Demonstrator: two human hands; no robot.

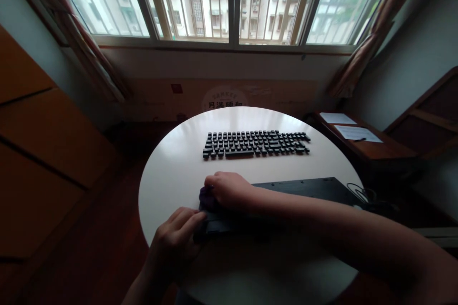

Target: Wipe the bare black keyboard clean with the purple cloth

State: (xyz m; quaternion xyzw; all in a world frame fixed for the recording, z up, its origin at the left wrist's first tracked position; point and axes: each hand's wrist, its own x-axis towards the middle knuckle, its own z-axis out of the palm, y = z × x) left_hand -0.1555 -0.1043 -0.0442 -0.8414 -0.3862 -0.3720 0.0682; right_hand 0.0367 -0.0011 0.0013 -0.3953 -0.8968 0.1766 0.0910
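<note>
A black keyboard body (pixel 315 188) lies on the white round table (pixel 171 162) in front of me, its visible face flat and without keys. My left hand (pixel 177 233) grips its left end, the thumb on the upper face. My right hand (pixel 229 189) is closed on a dark purple cloth (pixel 206 198), pressed against the keyboard's left part. The right forearm crosses over the keyboard and hides much of it. Farther back, loose black keycaps (pixel 246 144) are laid out in rows in a keyboard layout.
A thin cable (pixel 363 194) lies coiled at the table's right edge. Beyond it stands a wooden side table (pixel 379 150) with paper sheets (pixel 358 133) and a pen (pixel 359 139). An orange-brown cabinet (pixel 39 162) is at the left, a barred window (pixel 232 5) ahead.
</note>
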